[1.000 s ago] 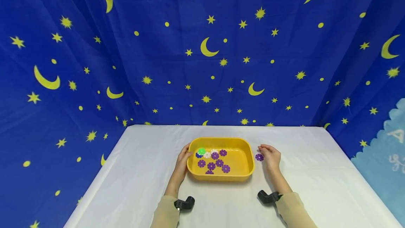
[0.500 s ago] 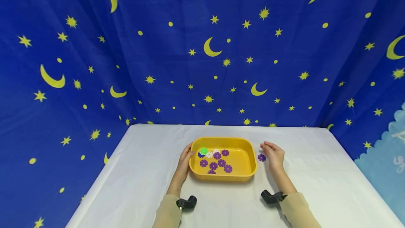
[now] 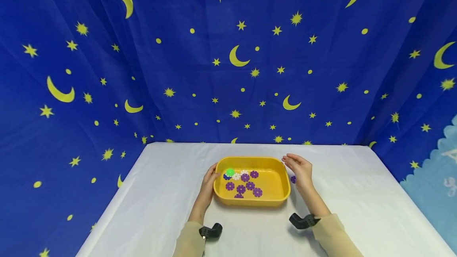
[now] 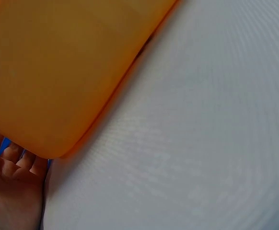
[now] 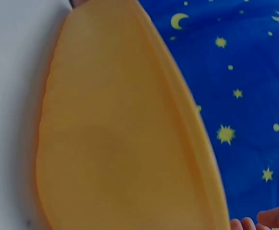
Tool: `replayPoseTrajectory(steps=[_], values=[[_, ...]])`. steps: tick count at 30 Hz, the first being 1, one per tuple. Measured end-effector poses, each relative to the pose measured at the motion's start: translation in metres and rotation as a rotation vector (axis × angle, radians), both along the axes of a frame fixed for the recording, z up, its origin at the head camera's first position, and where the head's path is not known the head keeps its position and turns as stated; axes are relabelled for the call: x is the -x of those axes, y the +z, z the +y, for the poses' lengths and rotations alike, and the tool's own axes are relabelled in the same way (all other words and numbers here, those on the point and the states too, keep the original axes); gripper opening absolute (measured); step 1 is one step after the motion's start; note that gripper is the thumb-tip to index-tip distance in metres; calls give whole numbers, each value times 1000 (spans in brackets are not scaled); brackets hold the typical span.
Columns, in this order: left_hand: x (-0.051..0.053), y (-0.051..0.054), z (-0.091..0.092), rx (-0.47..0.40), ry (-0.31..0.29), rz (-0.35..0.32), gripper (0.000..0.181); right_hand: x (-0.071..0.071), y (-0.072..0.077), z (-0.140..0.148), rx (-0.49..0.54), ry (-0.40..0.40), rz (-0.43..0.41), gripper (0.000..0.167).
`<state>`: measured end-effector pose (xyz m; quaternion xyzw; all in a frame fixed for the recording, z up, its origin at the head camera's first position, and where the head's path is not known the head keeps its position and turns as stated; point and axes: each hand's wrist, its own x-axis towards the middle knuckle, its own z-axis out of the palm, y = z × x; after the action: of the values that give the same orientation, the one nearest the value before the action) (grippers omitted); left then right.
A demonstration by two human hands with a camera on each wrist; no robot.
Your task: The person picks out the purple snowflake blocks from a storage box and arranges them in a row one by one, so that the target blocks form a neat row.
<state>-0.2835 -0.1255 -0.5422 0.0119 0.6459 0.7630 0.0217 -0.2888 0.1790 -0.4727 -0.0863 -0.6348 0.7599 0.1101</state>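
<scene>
The yellow tray (image 3: 273,181) is gripped by the fingers of the left hand (image 3: 207,183); those of the right hand (image 3: 300,169) are loosely extended near its opposite end, a purple disc (image 3: 293,179) partly hidden beneath. Between both, flower-shaped discs (image 3: 240,189) are held.

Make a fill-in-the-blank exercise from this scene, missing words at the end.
1. In the head view, the colour of the tray held by the left grip is ____.
2. Most of the small pieces in the tray are coloured ____.
3. In the head view, a loose disc lies outside the tray, beside its ____ end.
4. The blue backdrop shows yellow dots, stars and crescent ____.
Missing words: yellow; purple; right; moons.
</scene>
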Motion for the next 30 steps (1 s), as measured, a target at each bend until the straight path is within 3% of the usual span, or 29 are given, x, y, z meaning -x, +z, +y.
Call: replayPoseTrajectory(steps=[5,16,23,30], values=[[-2,-1,0,16,-3,-7,52,-2,3,-13,-105,106,-25,35],[-1,0,0,8,-4,9,52,5,-6,-41,-213,297,-44,37],[-4,0,2,10,-13,16,52,9,-17,-50,-239,342,-42,37],[-3,0,-1,9,-17,23,51,12,-22,-55,-391,482,-63,34]])
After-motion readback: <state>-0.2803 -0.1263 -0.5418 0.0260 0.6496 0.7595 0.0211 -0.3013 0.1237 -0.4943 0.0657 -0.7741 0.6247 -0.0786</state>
